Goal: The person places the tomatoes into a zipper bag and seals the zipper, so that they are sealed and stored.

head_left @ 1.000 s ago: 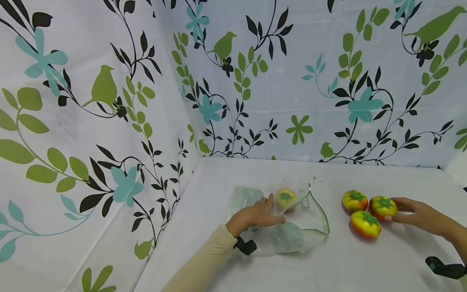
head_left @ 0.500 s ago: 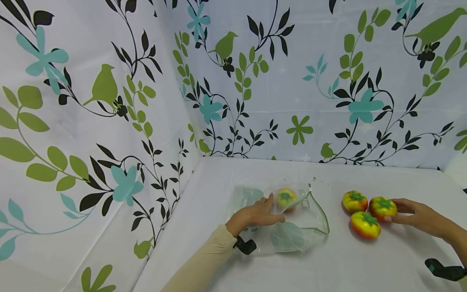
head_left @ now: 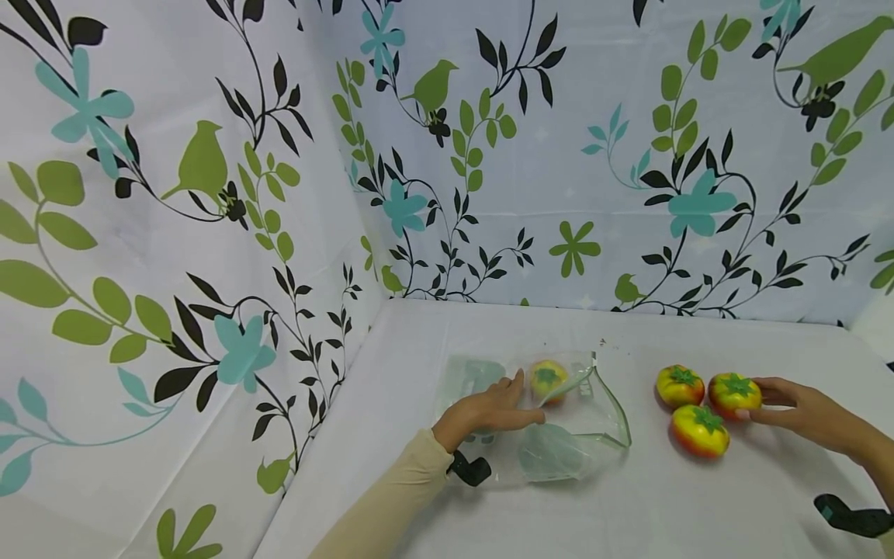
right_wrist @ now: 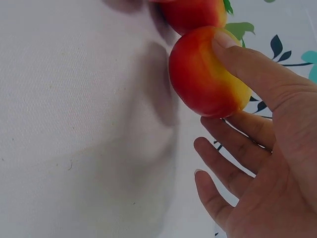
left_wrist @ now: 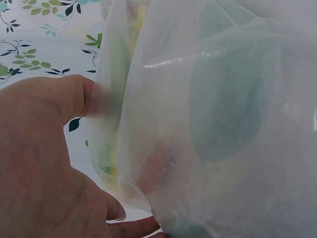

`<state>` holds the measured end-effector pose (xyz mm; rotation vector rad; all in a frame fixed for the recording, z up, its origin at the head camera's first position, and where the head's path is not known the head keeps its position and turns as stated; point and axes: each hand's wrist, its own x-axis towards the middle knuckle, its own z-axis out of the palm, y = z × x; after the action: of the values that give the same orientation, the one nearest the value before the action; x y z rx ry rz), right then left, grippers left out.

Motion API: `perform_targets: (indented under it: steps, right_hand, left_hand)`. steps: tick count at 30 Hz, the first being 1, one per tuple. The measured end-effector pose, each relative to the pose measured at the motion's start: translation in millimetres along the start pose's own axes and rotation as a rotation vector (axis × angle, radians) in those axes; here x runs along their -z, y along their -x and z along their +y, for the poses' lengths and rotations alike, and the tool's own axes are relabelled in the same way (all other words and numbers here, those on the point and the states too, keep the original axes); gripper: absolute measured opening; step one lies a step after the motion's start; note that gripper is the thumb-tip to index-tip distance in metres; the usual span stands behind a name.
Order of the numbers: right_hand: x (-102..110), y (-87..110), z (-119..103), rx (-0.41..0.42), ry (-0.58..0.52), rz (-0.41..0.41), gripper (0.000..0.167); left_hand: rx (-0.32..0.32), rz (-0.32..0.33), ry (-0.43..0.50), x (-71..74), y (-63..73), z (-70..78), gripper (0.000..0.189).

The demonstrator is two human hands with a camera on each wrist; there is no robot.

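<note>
In the head view my left hand (head_left: 489,407) holds a clear plastic bag (head_left: 601,419) with pale green patches, which lies on the table. One yellow-red tomato (head_left: 548,379) with a green leafy top shows through the bag, just beyond my fingers. The left wrist view has the cloudy plastic filling most of the picture, beside my thumb and fingers. My right hand (head_left: 803,410) grips another tomato (head_left: 733,394) between thumb and fingertips, seen close in the right wrist view. Against it sit two more tomatoes, one behind-left (head_left: 679,386) and one in front (head_left: 701,431).
A white cloth covers the table (head_left: 670,512). Behind and to the left hang white sheets (head_left: 531,178) printed with leaves, birds and flowers. Small dark specks (head_left: 603,341) lie on the cloth beyond the bag. Each wrist wears a black camera mount (head_left: 469,470).
</note>
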<state>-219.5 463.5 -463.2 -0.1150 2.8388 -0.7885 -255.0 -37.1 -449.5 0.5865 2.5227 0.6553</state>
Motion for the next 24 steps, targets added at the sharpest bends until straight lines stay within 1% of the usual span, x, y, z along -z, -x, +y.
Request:
perform_targets:
  steps: [6, 14, 17, 21, 24]
  right_hand:
    - [3.1, 1.9, -2.0, -0.011, -0.002, 0.022, 0.087]
    - [11.9, 4.2, -15.3, -0.006, -0.016, 0.065, 0.090]
    - [13.6, 5.0, -26.0, 0.015, -0.022, 0.086, 0.090]
    - [14.8, 5.4, -47.0, 0.068, -0.017, 0.113, 0.087]
    - [15.4, 6.1, -62.8, 0.102, -0.015, 0.118, 0.086]
  left_hand:
    - [0.009, -0.009, -0.006, 0.6, 0.3, 1.1, 0.104]
    - [0.013, -0.020, -0.023, 3.1, -1.3, 1.6, 0.103]
    - [0.008, -0.024, -0.023, 3.1, -2.4, 0.9, 0.102]
    - [0.009, -0.025, -0.016, 4.0, -2.0, 1.3, 0.102]
    - [0.014, -0.025, -0.011, 4.5, -0.7, 2.1, 0.103]
